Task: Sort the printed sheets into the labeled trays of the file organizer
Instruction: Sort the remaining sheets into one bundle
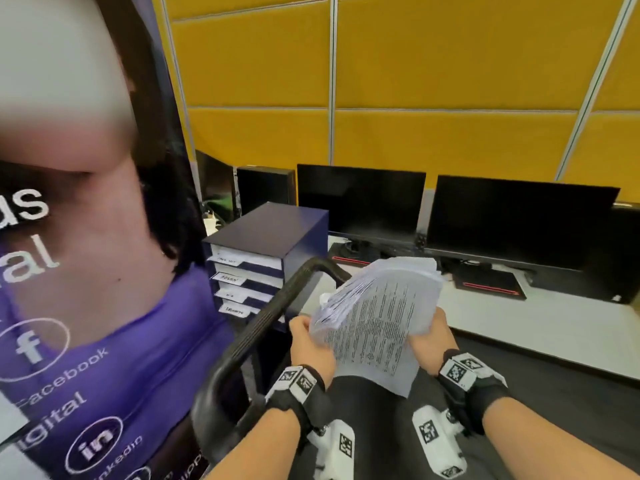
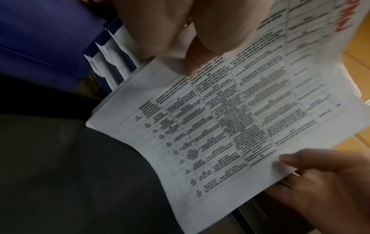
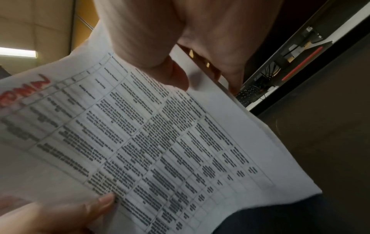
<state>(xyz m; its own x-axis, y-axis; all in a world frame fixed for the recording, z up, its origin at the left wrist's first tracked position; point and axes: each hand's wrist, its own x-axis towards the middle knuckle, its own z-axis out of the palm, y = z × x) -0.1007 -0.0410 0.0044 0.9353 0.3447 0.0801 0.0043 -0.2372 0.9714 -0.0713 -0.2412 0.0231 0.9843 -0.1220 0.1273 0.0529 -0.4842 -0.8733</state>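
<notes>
At the far left stands a printed banner [image 1: 86,306], and just right of it the dark blue file organizer [image 1: 277,233] sits on the white counter [image 1: 554,327], its stacked trays [image 1: 242,282] each fronted by a small paper label. A black chair armrest [image 1: 263,327] curves between it and you. Your left hand [image 1: 308,344] grips the left edge of the stack of printed sheets [image 1: 377,320], thumb curled over the top page, fingers underneath. The stack hangs above your lap, apart from the organizer and off the counter, its far end fanned and tilted up. The top page carries a dense table, with a red heading at its far end. Your right hand [image 1: 433,344] pinches the right edge, thumb on top, fingers below. Both wrists wear black straps with white marker blocks. Two dark monitors [image 1: 519,220] stand behind.
</notes>
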